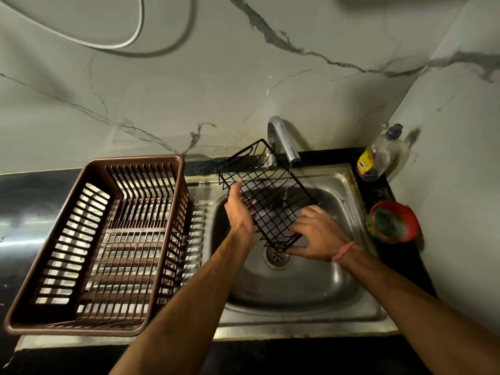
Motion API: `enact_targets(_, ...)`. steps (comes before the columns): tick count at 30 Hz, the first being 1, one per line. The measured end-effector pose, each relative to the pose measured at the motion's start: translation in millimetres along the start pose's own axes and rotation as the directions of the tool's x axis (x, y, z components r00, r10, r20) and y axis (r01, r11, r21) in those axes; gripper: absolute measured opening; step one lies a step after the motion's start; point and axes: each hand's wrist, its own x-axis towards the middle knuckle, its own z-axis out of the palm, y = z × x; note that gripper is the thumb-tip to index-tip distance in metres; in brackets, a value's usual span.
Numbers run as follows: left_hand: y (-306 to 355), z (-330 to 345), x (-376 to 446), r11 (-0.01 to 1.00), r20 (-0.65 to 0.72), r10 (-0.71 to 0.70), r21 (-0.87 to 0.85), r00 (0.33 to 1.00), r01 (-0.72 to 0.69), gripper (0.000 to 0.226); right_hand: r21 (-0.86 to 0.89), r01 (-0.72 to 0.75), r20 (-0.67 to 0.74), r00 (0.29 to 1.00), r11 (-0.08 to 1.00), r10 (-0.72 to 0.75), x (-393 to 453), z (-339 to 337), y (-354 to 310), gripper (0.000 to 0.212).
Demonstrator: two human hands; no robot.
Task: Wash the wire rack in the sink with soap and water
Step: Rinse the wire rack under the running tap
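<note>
One wire rack [270, 196], one basket [100, 239], one bottle [378, 155], one bowl [392, 221].

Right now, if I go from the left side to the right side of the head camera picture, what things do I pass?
Brown dish basket → left hand → black wire rack → right hand → soap bottle → red bowl.

The near half of the sink [297, 293] basin lies open. Its far half is crowded by the tilted wire rack [266, 196] under the faucet [282, 139]. A brown dish basket [102, 239] blocks the bench's left side; a soap bottle [378, 155] and red bowl [392, 221] line the right edge.
</note>
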Motion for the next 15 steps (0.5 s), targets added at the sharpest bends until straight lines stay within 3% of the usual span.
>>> enact_targets(4,5,-1,9,0.999,-0.081,-0.023,-0.044,0.996,0.019,0.097,0.145,0.003,-0.112,0.994,0.989,0.013,20,-11,9,0.056)
enact_targets(7,16,1,-1,0.991,-0.154,-0.020,-0.131,0.988,-0.001,0.086,0.206,0.024,-0.177,0.984,0.978,0.013,33,-21,14,0.040)
enact_targets(12,15,8,-3,0.958,-0.243,-0.167,-0.268,0.956,0.099,0.096,0.342,-0.078,-0.267,0.947,0.937,0.177,50,-32,26,0.015)
enact_targets(15,15,13,-6,0.960,-0.243,-0.222,-0.224,0.944,0.168,0.108,0.453,-0.073,-0.272,0.938,0.888,0.216,62,-41,26,0.005)
